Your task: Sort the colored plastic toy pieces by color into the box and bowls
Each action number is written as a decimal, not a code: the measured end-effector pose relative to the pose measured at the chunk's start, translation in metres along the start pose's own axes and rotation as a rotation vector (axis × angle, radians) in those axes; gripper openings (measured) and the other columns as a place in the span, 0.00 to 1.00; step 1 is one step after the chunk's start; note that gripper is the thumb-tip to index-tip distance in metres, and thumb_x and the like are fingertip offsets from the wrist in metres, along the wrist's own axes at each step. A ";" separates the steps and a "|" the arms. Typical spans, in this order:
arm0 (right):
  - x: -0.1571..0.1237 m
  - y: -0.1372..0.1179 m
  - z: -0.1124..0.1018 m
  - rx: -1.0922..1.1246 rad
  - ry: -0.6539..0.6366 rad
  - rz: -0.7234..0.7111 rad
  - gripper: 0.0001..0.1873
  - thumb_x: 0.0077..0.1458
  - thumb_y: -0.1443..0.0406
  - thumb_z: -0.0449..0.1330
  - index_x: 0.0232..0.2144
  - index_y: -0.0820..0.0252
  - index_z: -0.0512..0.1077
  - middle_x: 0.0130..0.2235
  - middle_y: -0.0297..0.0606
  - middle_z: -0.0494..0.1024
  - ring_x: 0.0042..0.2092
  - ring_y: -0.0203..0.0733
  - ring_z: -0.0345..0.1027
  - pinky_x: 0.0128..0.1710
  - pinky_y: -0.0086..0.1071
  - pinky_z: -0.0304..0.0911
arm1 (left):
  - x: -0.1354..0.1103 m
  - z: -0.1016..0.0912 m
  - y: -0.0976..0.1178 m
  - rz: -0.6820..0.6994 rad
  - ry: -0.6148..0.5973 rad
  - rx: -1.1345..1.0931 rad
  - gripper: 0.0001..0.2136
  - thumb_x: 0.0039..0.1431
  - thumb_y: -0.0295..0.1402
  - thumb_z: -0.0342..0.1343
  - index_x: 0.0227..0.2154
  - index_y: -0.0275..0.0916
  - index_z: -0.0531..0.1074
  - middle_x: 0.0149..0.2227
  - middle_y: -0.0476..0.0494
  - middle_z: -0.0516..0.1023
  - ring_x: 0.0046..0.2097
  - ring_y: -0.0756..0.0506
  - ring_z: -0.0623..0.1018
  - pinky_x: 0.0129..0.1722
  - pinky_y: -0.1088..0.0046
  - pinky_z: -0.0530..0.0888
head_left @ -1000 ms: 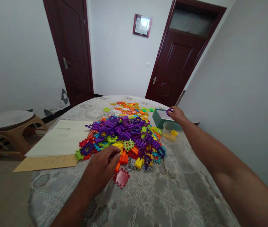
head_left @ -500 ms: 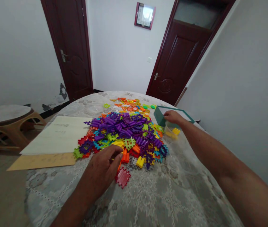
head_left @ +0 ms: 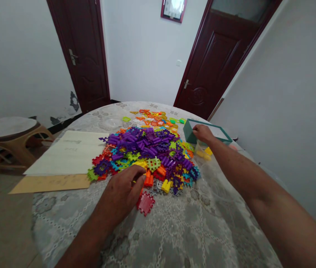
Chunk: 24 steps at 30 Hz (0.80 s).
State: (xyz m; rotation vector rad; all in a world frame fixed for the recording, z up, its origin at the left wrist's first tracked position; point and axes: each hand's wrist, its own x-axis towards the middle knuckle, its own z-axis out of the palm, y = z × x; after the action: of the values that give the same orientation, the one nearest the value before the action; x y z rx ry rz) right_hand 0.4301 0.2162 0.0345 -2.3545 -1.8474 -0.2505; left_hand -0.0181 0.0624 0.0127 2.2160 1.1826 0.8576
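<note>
The many-coloured pile of interlocking plastic building pieces (head_left: pixel 147 152) is lying on a round table with a grey lace tablecloth (head_left: pixel 202 230). The person's left hand (head_left: pixel 120 188) is resting at the near edge of this pile. Its fingers (head_left: pixel 138 178) are curling down and pressing together, and a small yellow plastic piece (head_left: pixel 134 182) is showing just under them, but I cannot tell if they are pinching it. Just beside these fingers, an orange plastic block (head_left: pixel 148 181) is standing in the pile, and a flat red square plastic piece with notched edges (head_left: pixel 145 203) is lying apart, just in front of the pile.

The person's right hand (head_left: pixel 203 134) is reaching out beyond the right side of the pile. Its fingers (head_left: pixel 195 128) are pressing together and are touching or nearly touching a teal rectangular box (head_left: pixel 189 133), and I cannot tell if they are holding something. A clear plastic tub (head_left: pixel 201 150) with yellow plastic blocks (head_left: pixel 206 152) is standing just under this hand.

To the left of the pile, a white flat board (head_left: pixel 68 152) is lying over a tan cardboard sheet (head_left: pixel 49 183). Beyond the pile, a smaller spread of orange plastic pieces (head_left: pixel 152 117) is lying near it.
</note>
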 end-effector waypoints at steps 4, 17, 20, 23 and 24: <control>-0.008 -0.012 -0.011 -0.004 0.024 0.003 0.19 0.62 0.70 0.57 0.52 0.64 0.81 0.53 0.50 0.83 0.54 0.49 0.75 0.54 0.34 0.65 | 0.001 0.000 0.000 -0.003 -0.011 0.008 0.09 0.71 0.37 0.50 0.42 0.44 0.75 0.41 0.46 0.84 0.43 0.43 0.83 0.46 0.66 0.75; -0.221 -0.105 -0.044 0.459 0.151 -0.416 0.04 0.61 0.64 0.69 0.39 0.48 0.79 0.37 0.40 0.82 0.40 0.49 0.75 0.46 0.43 0.71 | 0.000 0.015 0.001 0.110 -0.107 0.202 0.11 0.72 0.32 0.48 0.47 0.38 0.74 0.46 0.37 0.81 0.49 0.39 0.80 0.51 0.60 0.75; -0.273 -0.120 -0.014 0.406 0.202 -0.323 0.23 0.58 0.62 0.70 0.56 0.48 0.75 0.57 0.47 0.78 0.58 0.60 0.71 0.58 0.53 0.68 | -0.005 0.024 0.004 0.214 -0.150 0.215 0.15 0.69 0.33 0.55 0.56 0.39 0.72 0.54 0.35 0.78 0.57 0.37 0.77 0.58 0.57 0.74; -0.291 -0.131 0.009 0.223 0.123 -0.216 0.34 0.63 0.58 0.64 0.68 0.61 0.66 0.69 0.56 0.67 0.70 0.65 0.57 0.67 0.58 0.59 | -0.009 0.035 0.002 0.321 -0.176 0.241 0.27 0.61 0.32 0.64 0.63 0.46 0.69 0.62 0.36 0.73 0.65 0.35 0.71 0.66 0.52 0.68; -0.293 -0.135 0.015 0.186 0.093 -0.198 0.35 0.65 0.58 0.62 0.69 0.64 0.64 0.70 0.57 0.65 0.72 0.65 0.54 0.68 0.58 0.56 | -0.010 0.039 0.001 0.336 -0.182 0.263 0.29 0.59 0.32 0.65 0.64 0.48 0.69 0.65 0.37 0.72 0.68 0.34 0.68 0.69 0.50 0.65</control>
State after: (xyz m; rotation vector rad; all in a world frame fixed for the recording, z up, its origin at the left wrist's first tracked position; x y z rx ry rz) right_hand 0.2317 -0.0264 -0.0420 -2.0083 -1.9678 -0.1956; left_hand 0.0059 0.0489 -0.0167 2.6953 0.8940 0.6325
